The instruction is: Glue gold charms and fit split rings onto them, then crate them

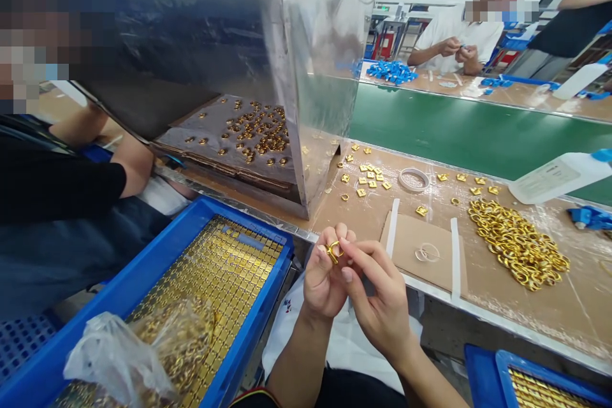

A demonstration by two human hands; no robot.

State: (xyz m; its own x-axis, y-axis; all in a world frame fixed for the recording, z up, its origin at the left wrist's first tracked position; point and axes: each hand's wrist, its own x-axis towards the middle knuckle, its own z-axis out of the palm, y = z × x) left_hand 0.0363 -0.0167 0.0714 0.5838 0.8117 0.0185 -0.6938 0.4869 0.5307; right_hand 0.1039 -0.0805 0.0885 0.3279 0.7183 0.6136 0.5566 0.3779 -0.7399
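Observation:
Just off the bench's front edge, my left hand (325,280) is closed on a small gold square piece (331,252), held between thumb and fingers. My right hand (377,290) pinches a gold ring (340,248) against that piece. Whether the two are joined I cannot tell. To the right, a heap of gold rings (519,242) lies on the bench. Several gold square pieces (370,175) are spread out beyond my hands. A cardboard pad (415,261) with white tape strips bears a clear ring-shaped loop (427,252).
A metal box (325,95) stands at left, gold rings inside. A blue crate (282,248) holds gold square pieces and a plastic bag (119,357). On the bench are a tape roll (414,171) and a tilted white bottle (559,175). A green belt (454,121) runs behind; people sit nearby.

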